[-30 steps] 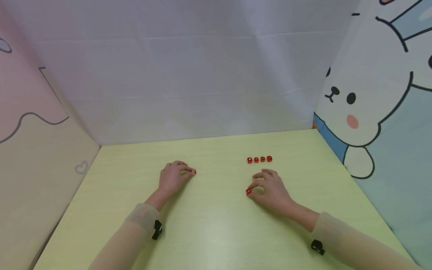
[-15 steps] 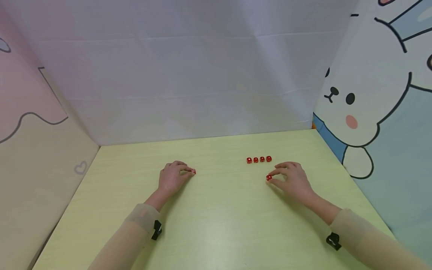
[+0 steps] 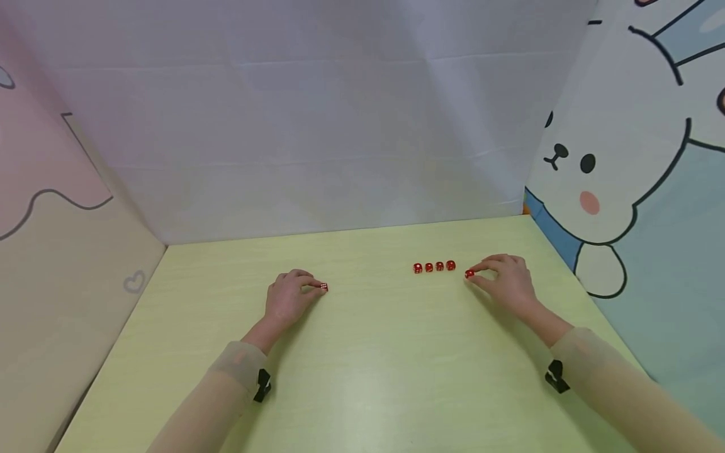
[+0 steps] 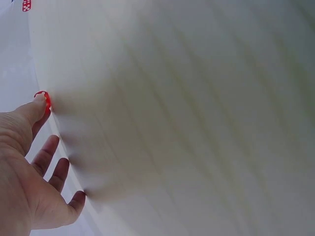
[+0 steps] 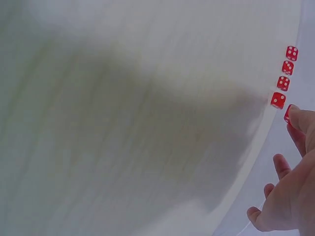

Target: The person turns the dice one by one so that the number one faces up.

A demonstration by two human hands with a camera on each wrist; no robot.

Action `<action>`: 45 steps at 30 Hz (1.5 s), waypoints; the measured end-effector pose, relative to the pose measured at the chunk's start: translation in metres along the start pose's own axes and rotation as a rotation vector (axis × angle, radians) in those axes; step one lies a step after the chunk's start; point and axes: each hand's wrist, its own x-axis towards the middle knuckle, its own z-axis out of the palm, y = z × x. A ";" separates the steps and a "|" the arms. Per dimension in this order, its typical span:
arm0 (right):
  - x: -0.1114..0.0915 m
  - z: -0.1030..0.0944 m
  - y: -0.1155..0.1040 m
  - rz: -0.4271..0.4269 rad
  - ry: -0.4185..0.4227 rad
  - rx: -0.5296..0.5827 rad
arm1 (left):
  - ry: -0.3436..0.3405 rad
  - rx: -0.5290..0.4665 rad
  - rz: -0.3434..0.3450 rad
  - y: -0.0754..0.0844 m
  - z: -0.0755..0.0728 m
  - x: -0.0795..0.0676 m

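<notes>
Between thumb and forefinger, my left hand (image 3: 290,298) pinches a red die (image 3: 324,287) with white pips, low at the table, left of the middle. In the left wrist view the thumb covers much of that die (image 4: 47,102), and the other fingertips touch down on the tabletop. My right hand (image 3: 508,284) pinches another red die (image 3: 469,274) just past the right end of a row of several red dice (image 3: 428,267). Seen from the right wrist, the pinched die (image 5: 288,115) is close to the last die in the row (image 5: 278,100), partly hidden by the thumb.
The pale yellow-green table (image 3: 362,365) ends at a white cloth backdrop (image 3: 317,138). A printed panel with a cartoon rabbit (image 3: 614,157) borders the right side, and a beige and pink panel (image 3: 62,270) the left.
My right hand has carried its die away from me and rightward, from in front of the row to beyond its right end. The left hand with its die has stayed put.
</notes>
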 end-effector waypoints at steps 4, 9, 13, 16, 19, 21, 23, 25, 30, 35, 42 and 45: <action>0.009 0.001 0.003 0.036 -0.014 -0.003 | 0.004 0.000 0.003 0.000 0.000 0.000; 0.018 0.004 0.004 0.059 -0.024 -0.003 | 0.000 -0.002 -0.001 0.000 0.000 0.000; 0.024 0.007 0.007 0.067 -0.039 -0.002 | -0.002 -0.009 -0.002 0.000 0.000 0.000; 0.028 0.009 0.009 0.087 -0.052 0.008 | 0.001 -0.010 -0.001 0.000 0.000 0.000; 0.032 0.010 0.010 0.101 -0.059 0.011 | 0.002 -0.009 0.002 0.000 0.000 0.001; 0.034 0.011 0.010 0.107 -0.060 0.014 | -0.001 -0.010 0.001 0.000 0.000 0.001; 0.035 0.011 0.009 0.108 -0.064 0.015 | -0.004 -0.010 -0.003 0.000 0.000 0.001; 0.035 0.012 0.008 0.107 -0.067 0.018 | -0.007 -0.013 -0.006 0.000 0.000 0.000; 0.037 0.014 0.008 0.096 -0.074 0.015 | -0.006 -0.014 -0.006 0.000 0.000 0.000; 0.038 0.014 0.008 0.092 -0.076 0.005 | -0.005 -0.013 -0.008 0.000 0.000 0.000; 0.038 0.016 0.008 0.083 -0.073 -0.012 | 0.003 -0.008 -0.006 0.000 0.000 0.000; 0.038 0.017 0.010 0.077 -0.073 -0.024 | 0.000 -0.012 -0.004 0.000 0.000 0.000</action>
